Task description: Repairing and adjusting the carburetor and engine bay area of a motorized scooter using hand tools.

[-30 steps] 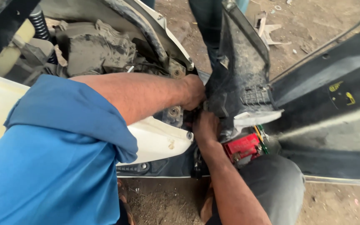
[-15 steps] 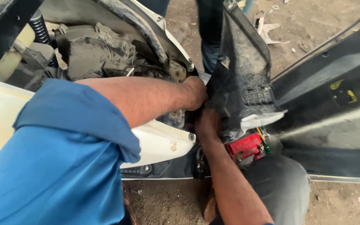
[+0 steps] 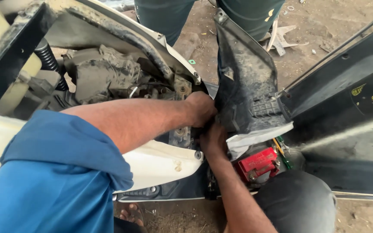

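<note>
Dusty bare ground (image 3: 324,26) lies under a stripped white scooter (image 3: 160,162). Its black plastic panel (image 3: 247,86), grimy and ribbed, stands tilted, long axis rising away from the person. Both hands meet at its lower left edge: left hand (image 3: 200,108) closed on it, right hand (image 3: 212,140) beneath (grip hidden, cannot tell), beside a red battery (image 3: 257,163).

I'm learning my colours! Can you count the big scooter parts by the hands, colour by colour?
White: 1, the white side panel under the left hand.
Black: 2, the black inner panel both hands touch, and the black seat.
Red: 1, the red battery beside the right hand.
Grey: 1, the dusty engine.
Total: 5
</note>
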